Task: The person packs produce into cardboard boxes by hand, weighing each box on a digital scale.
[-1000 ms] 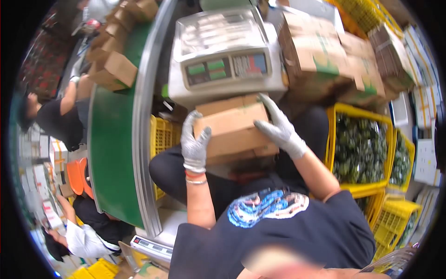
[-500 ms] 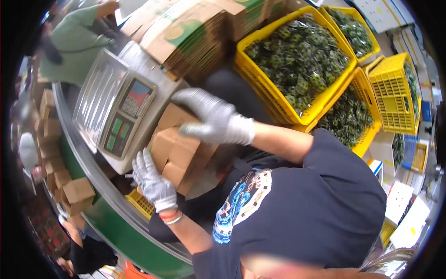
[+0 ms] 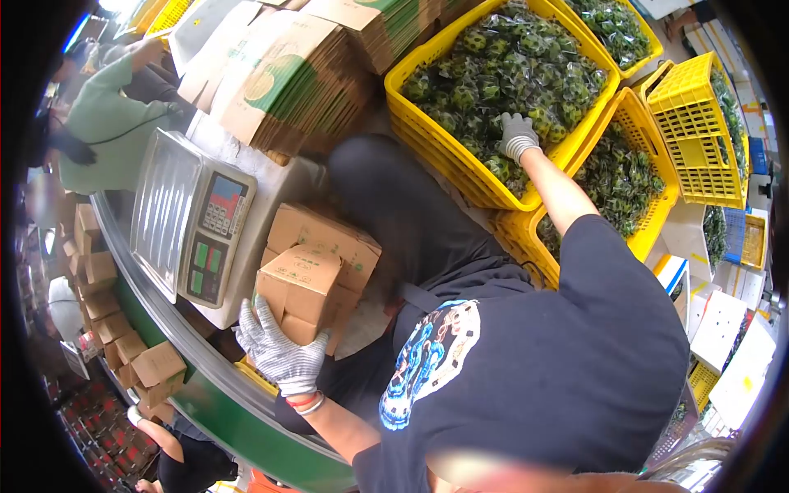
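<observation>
My left hand (image 3: 283, 349), in a grey-striped glove, is lower left, with its fingers and thumb around the near end of a small cardboard box (image 3: 300, 283). This box stands against another open-flapped cardboard carton (image 3: 353, 246), between my legs and the scale. My right hand (image 3: 518, 135), gloved too, is stretched to the upper right into a yellow crate (image 3: 403, 90). Its fingers are bent down onto bagged green produce (image 3: 534, 70) in clear wrapping; the fingertips are partly hidden among the bags.
A digital scale (image 3: 218, 205) stands beside the boxes. Flattened cartons (image 3: 283, 74) are stacked behind it. A green conveyor (image 3: 222, 419) carrying small boxes (image 3: 156, 366) runs along the left. More yellow crates (image 3: 690, 140) of produce stand right. A person in green (image 3: 107, 123) is at upper left.
My right hand has left the boxes and moved right into the yellow crate. My left hand has closed from flat fingers around the small box, which now sits squarer. The view has shifted slightly.
</observation>
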A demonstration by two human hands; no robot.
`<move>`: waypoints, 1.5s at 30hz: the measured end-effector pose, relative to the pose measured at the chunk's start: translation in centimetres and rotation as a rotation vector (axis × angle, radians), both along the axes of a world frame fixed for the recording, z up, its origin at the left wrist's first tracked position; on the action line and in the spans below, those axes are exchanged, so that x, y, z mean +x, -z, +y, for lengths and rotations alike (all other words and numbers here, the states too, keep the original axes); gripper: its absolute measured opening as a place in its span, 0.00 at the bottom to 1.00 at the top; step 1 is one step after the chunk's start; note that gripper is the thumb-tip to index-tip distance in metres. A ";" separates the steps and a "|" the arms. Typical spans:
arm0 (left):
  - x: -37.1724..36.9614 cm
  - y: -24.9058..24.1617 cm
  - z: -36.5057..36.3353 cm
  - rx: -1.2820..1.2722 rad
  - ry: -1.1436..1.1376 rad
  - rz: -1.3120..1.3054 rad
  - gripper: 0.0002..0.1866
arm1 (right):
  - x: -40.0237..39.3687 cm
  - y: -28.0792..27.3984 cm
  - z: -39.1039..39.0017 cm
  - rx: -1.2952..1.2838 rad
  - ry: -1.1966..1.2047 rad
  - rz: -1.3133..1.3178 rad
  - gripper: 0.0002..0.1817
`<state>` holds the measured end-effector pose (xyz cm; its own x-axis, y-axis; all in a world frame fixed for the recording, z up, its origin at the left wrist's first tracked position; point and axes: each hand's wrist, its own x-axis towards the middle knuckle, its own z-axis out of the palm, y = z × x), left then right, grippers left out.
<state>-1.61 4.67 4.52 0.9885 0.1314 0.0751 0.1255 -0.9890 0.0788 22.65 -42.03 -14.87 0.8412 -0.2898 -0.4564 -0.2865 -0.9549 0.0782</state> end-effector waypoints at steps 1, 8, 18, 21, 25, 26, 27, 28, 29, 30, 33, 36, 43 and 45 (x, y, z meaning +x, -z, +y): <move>0.3 -0.3 -0.1 -0.014 -0.025 0.023 0.54 | 0.4 -0.3 -0.3 0.032 -0.011 0.006 0.36; -1.1 -0.5 2.3 -0.761 -0.254 -0.384 0.46 | -2.1 -1.3 -3.1 0.417 -0.087 -0.261 0.40; 1.1 4.4 -0.3 -0.807 -0.393 -0.398 0.33 | -19.9 3.0 -23.3 0.172 0.736 -0.299 0.48; 6.7 5.3 -4.3 -1.098 -0.296 -0.419 0.29 | -23.5 7.7 -19.8 0.283 0.745 0.097 0.63; 15.7 8.1 -12.5 -1.603 -0.177 -0.422 0.25 | -22.6 2.8 -11.9 0.340 0.610 0.381 0.68; 17.8 9.1 -14.8 -1.748 -0.155 -0.416 0.24 | -23.4 2.7 -11.2 0.340 0.596 0.375 0.68; 19.8 9.9 -17.1 -1.884 -0.129 -0.399 0.23 | -23.9 2.4 -10.2 0.314 0.627 0.342 0.67; 21.6 10.8 -19.5 -2.023 -0.108 -0.375 0.22 | -23.8 2.1 -9.4 0.287 0.653 0.307 0.66; 22.9 11.8 -21.9 -2.148 -0.092 -0.334 0.22 | -23.1 1.8 -8.9 0.301 0.721 0.291 0.61; 23.7 12.6 -24.4 -2.248 -0.084 -0.279 0.21 | -22.7 2.5 -9.3 0.277 0.773 0.288 0.58; 23.6 14.3 -31.1 -2.360 -0.107 0.016 0.24 | -21.6 6.6 -12.7 0.274 0.889 0.245 0.49; 21.0 15.6 -31.8 -2.358 -0.090 0.234 0.31 | -24.1 9.7 -17.1 0.483 0.783 0.038 0.40; 21.2 15.2 -31.0 -2.373 0.010 0.657 0.31 | -20.0 -6.8 -19.0 1.228 0.778 -1.093 0.23; 20.5 14.8 -31.7 -2.380 0.014 0.749 0.32 | -16.4 -13.7 -14.5 1.155 0.422 -1.306 0.21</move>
<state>18.90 -27.01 -10.30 0.7751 -0.5531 -0.3053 0.6263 0.6091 0.4865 6.26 -56.49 -1.12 0.7478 -0.6068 0.2694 0.1761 -0.2100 -0.9617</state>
